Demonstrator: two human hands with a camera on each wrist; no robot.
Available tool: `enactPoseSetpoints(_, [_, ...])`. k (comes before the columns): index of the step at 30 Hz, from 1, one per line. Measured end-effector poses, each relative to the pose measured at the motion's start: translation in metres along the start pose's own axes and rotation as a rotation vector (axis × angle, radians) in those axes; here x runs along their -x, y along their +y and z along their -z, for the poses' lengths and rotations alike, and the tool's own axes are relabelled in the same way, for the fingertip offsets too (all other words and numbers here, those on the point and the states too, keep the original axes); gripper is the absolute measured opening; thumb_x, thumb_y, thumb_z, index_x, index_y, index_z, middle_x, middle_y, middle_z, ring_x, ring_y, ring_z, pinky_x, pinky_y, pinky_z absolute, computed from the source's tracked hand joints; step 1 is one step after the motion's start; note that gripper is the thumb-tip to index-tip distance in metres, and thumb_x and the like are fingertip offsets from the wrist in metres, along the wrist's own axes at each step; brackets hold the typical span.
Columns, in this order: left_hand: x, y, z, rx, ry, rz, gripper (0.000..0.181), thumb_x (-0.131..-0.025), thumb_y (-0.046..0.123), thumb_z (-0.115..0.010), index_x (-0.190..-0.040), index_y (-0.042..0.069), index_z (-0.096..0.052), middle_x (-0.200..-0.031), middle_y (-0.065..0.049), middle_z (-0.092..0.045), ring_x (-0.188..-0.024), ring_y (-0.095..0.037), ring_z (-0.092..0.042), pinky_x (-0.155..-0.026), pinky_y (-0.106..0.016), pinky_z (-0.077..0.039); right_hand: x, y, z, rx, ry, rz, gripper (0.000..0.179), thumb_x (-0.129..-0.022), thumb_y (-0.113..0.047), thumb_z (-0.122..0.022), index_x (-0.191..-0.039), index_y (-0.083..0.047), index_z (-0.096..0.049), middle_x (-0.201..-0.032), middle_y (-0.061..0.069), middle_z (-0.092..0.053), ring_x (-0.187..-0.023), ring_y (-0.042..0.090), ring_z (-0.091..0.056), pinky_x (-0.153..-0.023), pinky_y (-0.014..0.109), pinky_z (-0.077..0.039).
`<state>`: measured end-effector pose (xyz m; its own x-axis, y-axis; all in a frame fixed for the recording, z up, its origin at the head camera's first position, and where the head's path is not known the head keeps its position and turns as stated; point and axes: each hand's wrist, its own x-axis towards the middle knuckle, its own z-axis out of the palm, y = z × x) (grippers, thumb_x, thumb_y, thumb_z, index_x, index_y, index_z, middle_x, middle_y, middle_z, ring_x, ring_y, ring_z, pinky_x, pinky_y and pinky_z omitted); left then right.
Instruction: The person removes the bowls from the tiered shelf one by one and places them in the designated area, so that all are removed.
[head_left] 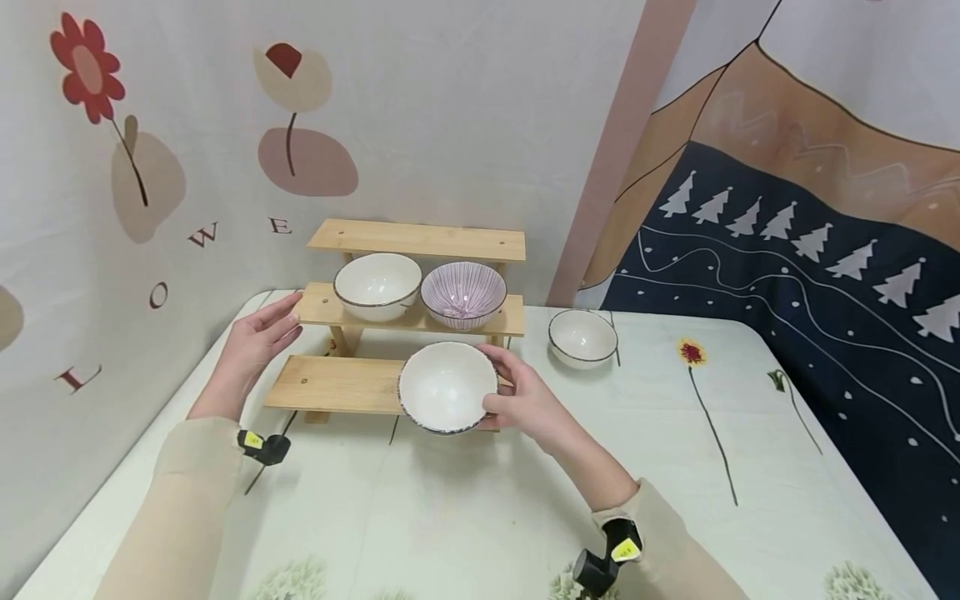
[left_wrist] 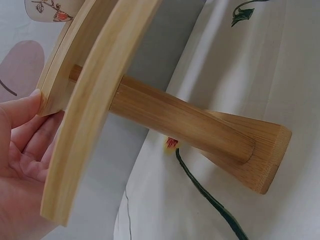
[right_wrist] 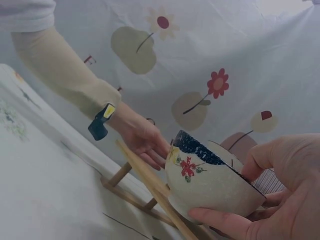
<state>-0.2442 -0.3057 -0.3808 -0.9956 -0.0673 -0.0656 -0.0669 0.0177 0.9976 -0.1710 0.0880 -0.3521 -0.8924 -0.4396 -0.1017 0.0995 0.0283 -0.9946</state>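
In the head view, my right hand (head_left: 528, 398) holds a white bowl (head_left: 447, 387) by its right side, over the lowest step of a wooden tiered rack (head_left: 337, 383). The right wrist view shows the bowl (right_wrist: 210, 182) tilted, with a dark speckled rim and a red flower outside; my thumb and fingers grip its wall. My left hand (head_left: 258, 342) is at the left end of the rack's middle step. Up close, the left thumb (left_wrist: 25, 107) lies on the board's end, with the other fingers beneath. A white bowl (head_left: 377, 287) and a purple-striped bowl (head_left: 463, 296) stand on the middle step.
A smaller white bowl (head_left: 582, 339) with a dark rim stands on the table right of the rack. The rack's top step (head_left: 420, 239) is near the back curtain (head_left: 465, 125). A dark patterned cloth (head_left: 787, 275) hangs along the right side. Printed flowers mark the tablecloth (head_left: 660, 433).
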Motion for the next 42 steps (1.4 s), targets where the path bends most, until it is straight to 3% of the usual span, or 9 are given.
enactPoseSetpoints(16, [0.001,0.0,-0.001,0.025,0.011,-0.009,0.07,-0.096,0.028,-0.066,-0.155,0.01,-0.033,-0.166,-0.008,-0.023,-0.111,0.014,-0.057,-0.099,-0.009,-0.048,0.011,0.003,0.017,0.032,0.037,-0.017,0.079,-0.079,0.01,-0.048,-0.154,-0.005,-0.029,-0.151,0.021,-0.041,-0.115,0.027,-0.06,-0.081,0.04,-0.067])
enactPoseSetpoints(22, [0.0,-0.002,0.0,0.036,0.007,-0.013,0.069,-0.096,0.026,-0.065,-0.155,0.009,-0.033,-0.166,-0.009,-0.023,-0.1,0.017,-0.059,-0.098,-0.009,-0.049,0.016,0.003,0.024,0.034,0.047,-0.016,0.078,-0.08,0.009,-0.048,-0.154,-0.004,-0.028,-0.151,0.022,-0.04,-0.116,0.029,-0.059,-0.083,0.044,-0.066])
enactPoseSetpoints(32, [0.001,-0.001,-0.001,0.012,0.013,-0.007,0.069,-0.097,0.028,-0.065,-0.155,0.01,-0.033,-0.166,-0.008,-0.022,-0.113,0.013,-0.057,-0.099,-0.008,-0.048,0.023,0.005,0.034,0.045,0.071,-0.022,0.079,-0.079,0.008,-0.048,-0.155,-0.005,-0.028,-0.15,0.023,-0.039,-0.113,0.027,-0.06,-0.083,0.043,-0.066])
enactPoseSetpoints(42, [-0.001,-0.001,0.001,-0.004,0.021,0.006,0.067,-0.097,0.028,-0.064,-0.155,0.013,-0.034,-0.166,-0.007,-0.024,-0.124,0.008,-0.054,-0.1,-0.01,-0.048,0.03,0.005,0.045,0.056,0.092,-0.02,0.078,-0.08,0.009,-0.047,-0.154,-0.006,-0.028,-0.154,0.022,-0.036,-0.125,0.037,-0.054,-0.085,0.046,-0.065])
